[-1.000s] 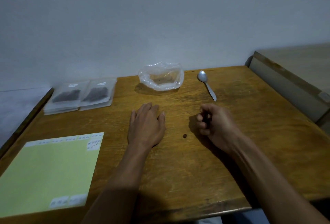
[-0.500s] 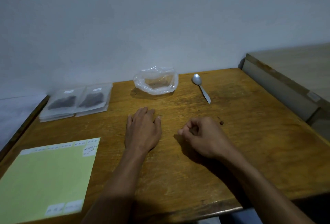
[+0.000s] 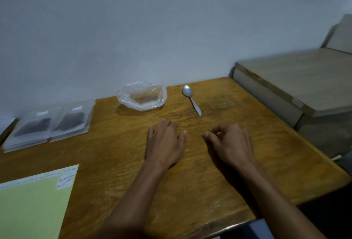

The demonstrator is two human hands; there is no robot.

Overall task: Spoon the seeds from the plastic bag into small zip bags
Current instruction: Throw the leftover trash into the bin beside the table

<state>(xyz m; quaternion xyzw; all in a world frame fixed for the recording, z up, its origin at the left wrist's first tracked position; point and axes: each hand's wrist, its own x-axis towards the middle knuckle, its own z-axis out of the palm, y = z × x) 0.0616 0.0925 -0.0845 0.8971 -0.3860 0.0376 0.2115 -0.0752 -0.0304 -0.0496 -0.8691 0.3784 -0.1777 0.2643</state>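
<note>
- The clear crumpled plastic bag (image 3: 142, 95) sits at the far edge of the brown wooden table (image 3: 247, 143), against the wall, its mouth rolled open; a thin brown layer inside looks like seeds.
- That bag is probably light, limp and slippery, so it likely needs steadying by its rolled rim while scooping.
- The small silver metal spoon (image 3: 191, 98) lies just right of the bag, bowl toward the wall, handle pointing at the hands; it is stiff and light, best taken by the handle.
- Small clear zip bags (image 3: 51, 122) with dark contents lie stacked at the far left, well apart from the spoon; they seem thin and floppy, and their mouths would need holding open.
- The left hand (image 3: 164, 143) rests flat on the table, fingers relaxed, holding nothing.
- The right hand (image 3: 229, 144) rests beside it, fingers loosely curled, with nothing visible in its grasp.
- A pale green sheet (image 3: 30, 204) with small labels lies near left; a pale wooden surface (image 3: 297, 78) adjoins on the right.
- Nothing stands between the hands and the spoon or bag.
</note>
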